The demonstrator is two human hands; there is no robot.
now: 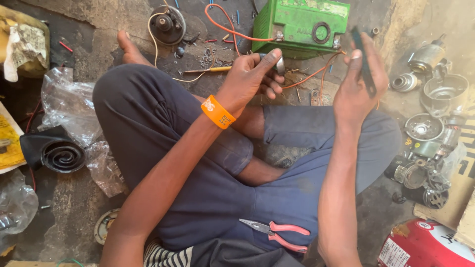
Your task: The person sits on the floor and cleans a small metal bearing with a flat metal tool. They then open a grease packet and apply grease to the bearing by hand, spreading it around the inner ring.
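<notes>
I sit cross-legged on the ground in dark blue shorts. My left hand (255,74), with an orange wristband (218,111) on its wrist, grips a small round metal part (280,64) between thumb and fingers. My right hand (358,81) is raised and holds a thin dark flat strip (363,62) upright. Both hands hover in front of a green battery (302,24) with orange wires (232,27) attached. Pink-handled pliers (277,232) lie on my lap.
A yellow-handled screwdriver (208,70) lies by my bare foot (131,49). A round horn part (168,24) sits at the back. Several metal motor parts (428,143) crowd the right. Plastic bags (69,106), a black spiral horn (57,153) and a red can (425,244) surround me.
</notes>
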